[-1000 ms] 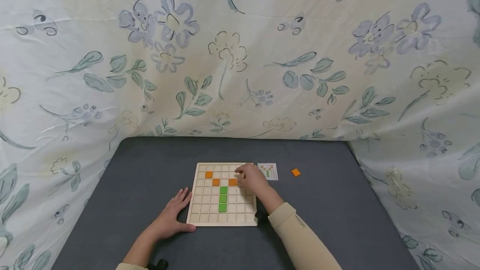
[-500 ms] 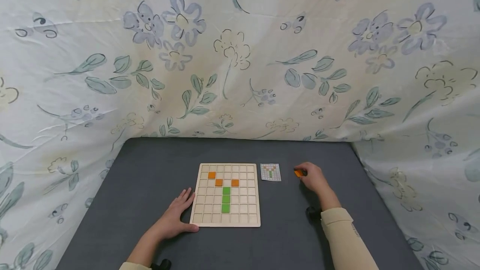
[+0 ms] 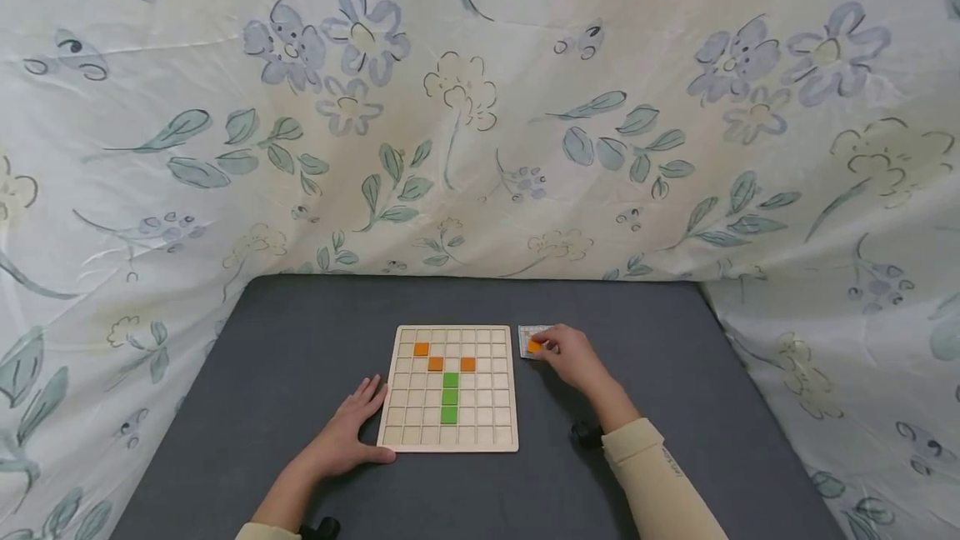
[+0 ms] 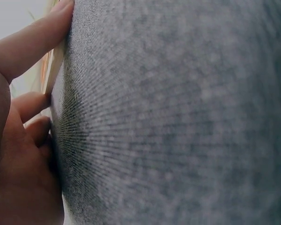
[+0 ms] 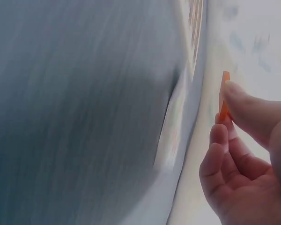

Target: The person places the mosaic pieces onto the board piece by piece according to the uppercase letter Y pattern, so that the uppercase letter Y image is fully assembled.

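Note:
A square wooden grid board (image 3: 487, 432) lies on the dark grey table. On it a column of green square tiles (image 3: 449, 397) stands below several orange tiles (image 3: 435, 364), two to the upper left and one to the right. My left hand (image 3: 343, 432) rests at the board's left edge, fingers spread, thumb at the near corner. My right hand (image 3: 577, 359) pinches a loose orange tile (image 5: 225, 96) between thumb and fingertips, above the small pattern card (image 3: 524, 350) right of the board. The tile and hand cover part of that card.
The dark grey table (image 3: 315, 315) reaches beyond the board on every side. A cloth with flower prints (image 3: 480, 148) hangs behind the table and along both sides. Each wrist wears a small black camera (image 3: 587, 435).
My right hand went from the board to the orange tile at the right, picked it up and carried it left over the card. My left hand stays at the board's edge.

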A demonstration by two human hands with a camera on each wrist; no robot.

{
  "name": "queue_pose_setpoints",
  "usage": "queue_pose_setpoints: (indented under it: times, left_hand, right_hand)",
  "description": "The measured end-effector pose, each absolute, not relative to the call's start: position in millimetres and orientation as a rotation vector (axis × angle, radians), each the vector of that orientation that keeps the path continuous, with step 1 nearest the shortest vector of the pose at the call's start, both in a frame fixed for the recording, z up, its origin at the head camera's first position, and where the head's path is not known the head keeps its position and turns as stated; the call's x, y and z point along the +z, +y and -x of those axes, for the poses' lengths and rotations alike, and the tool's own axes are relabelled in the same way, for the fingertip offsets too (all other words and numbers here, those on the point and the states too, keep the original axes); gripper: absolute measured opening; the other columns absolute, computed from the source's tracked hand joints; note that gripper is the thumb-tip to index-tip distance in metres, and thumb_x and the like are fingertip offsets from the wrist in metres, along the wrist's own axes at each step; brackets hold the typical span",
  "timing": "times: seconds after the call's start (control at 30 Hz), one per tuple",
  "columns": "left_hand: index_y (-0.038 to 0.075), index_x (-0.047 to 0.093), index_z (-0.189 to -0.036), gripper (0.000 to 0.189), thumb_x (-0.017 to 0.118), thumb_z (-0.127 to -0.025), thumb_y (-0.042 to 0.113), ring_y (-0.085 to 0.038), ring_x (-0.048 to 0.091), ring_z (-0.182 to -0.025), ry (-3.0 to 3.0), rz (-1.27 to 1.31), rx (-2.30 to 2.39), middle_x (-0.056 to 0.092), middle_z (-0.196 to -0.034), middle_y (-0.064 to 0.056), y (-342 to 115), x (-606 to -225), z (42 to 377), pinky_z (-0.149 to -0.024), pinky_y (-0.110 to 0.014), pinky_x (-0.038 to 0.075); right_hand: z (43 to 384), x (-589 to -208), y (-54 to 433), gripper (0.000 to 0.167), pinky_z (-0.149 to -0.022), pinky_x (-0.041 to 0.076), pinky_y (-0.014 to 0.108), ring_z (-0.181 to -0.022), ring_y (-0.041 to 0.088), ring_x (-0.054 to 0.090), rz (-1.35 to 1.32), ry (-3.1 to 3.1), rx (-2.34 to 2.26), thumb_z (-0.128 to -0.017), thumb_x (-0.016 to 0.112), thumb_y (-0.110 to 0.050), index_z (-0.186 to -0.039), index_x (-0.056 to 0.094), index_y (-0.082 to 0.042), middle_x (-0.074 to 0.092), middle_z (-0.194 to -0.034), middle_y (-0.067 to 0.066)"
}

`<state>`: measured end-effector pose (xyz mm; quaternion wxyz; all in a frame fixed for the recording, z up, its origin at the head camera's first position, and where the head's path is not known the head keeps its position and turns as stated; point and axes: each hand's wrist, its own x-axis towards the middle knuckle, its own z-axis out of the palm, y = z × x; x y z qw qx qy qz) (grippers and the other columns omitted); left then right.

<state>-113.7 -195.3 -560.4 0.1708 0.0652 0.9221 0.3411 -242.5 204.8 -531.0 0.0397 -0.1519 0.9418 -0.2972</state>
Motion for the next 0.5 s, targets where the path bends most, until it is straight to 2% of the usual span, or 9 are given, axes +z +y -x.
queue_pose_setpoints:
  times: [0.1,0.23,0.5]
  left_hand:
    - [0.009,0.028,-0.160,0.116,0.089,-0.070,0.049,-0.040,0.002,-0.156,2.611,-0.182,0.976,0.012,-0.170,-0.015,-193.7,-561.3,115.0,-0.122,-0.066,0.007]
    - [0.008,0.028,-0.160,0.116,0.089,-0.070,0.049,-0.041,0.002,-0.156,2.604,-0.187,0.984,0.012,-0.170,-0.015,-192.5,-562.6,116.9,-0.121,-0.066,0.007]
    - [0.008,0.026,-0.160,0.117,0.088,-0.071,0.051,-0.042,0.002,-0.156,2.608,-0.205,1.010,0.011,-0.169,-0.016,-191.1,-561.6,122.5,-0.121,-0.066,0.006]
  right_hand:
    - [243.9,-531.0,173.0,0.028,-0.074,0.056,0.035,-0.094,0.022,0.066,0.566,2.826,-0.911,-0.091,0.075,-0.015,-0.119,0.075,-0.010,0.068,-0.114,0.009]
    - [252.2,-538.5,143.2,0.027,-0.077,0.055,0.036,-0.095,0.022,0.063,0.632,2.773,-0.864,-0.093,0.073,-0.016,-0.120,0.074,-0.010,0.067,-0.116,0.010]
    - [270.0,-543.9,120.2,0.024,-0.076,0.055,0.032,-0.091,0.019,0.062,0.667,2.776,-0.738,-0.092,0.074,-0.013,-0.116,0.075,-0.008,0.066,-0.110,0.008]
